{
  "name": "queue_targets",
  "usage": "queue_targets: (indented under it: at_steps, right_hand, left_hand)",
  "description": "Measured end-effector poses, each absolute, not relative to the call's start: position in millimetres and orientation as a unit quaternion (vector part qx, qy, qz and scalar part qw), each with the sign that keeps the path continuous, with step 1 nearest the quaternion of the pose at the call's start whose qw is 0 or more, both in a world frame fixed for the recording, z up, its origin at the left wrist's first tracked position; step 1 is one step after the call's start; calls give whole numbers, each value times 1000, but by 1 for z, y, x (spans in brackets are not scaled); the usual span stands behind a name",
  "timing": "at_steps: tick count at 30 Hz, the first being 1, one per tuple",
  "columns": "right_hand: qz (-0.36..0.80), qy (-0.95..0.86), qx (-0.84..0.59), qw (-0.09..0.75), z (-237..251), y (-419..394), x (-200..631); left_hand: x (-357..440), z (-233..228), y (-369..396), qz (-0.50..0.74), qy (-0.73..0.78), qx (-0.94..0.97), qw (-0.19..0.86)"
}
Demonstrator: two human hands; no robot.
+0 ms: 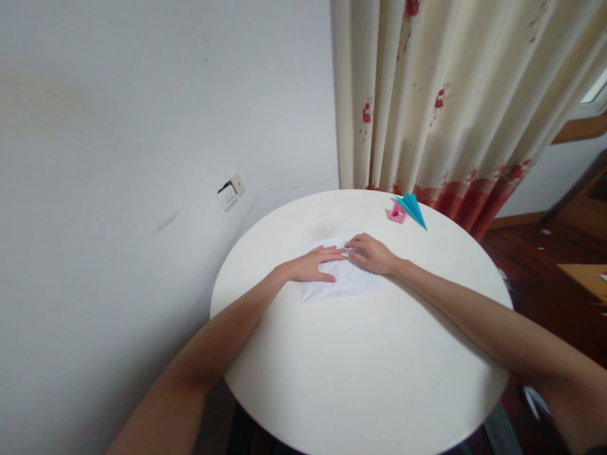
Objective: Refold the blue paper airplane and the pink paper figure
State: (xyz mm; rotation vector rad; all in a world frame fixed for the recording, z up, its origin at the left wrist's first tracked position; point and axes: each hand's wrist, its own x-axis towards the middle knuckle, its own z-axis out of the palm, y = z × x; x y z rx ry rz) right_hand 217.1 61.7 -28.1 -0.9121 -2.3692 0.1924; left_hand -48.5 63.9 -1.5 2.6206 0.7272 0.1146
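A sheet of white paper (353, 287) with creases lies on the round white table. My left hand (310, 265) rests flat over the paper's left part, fingers stretched out and pointing right, thumb spread toward me. At the paper's upper right, my right hand (372, 254) has its fingers bent, with the thumb and forefinger around a small bright piece of the paper near my left fingertips. The exact fold between the hands is partly hidden.
A blue paper plane (413, 208) and a small pink folded paper piece (397, 213) lie near the far right edge of the table (360, 379). Behind stand a patterned curtain (427, 114) and a white wall with a socket (227, 197).
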Motion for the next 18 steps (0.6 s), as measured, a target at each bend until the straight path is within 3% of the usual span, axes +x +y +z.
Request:
queue_targets:
  at_steps: [9, 18]
  right_hand:
    - [55, -918, -361, 154, -34, 56, 213]
    - [60, -911, -388, 121, -32, 56, 213]
  left_hand:
    - [-46, -10, 68, 40, 294, 943, 154]
    - [-47, -15, 69, -23, 383, 920, 80]
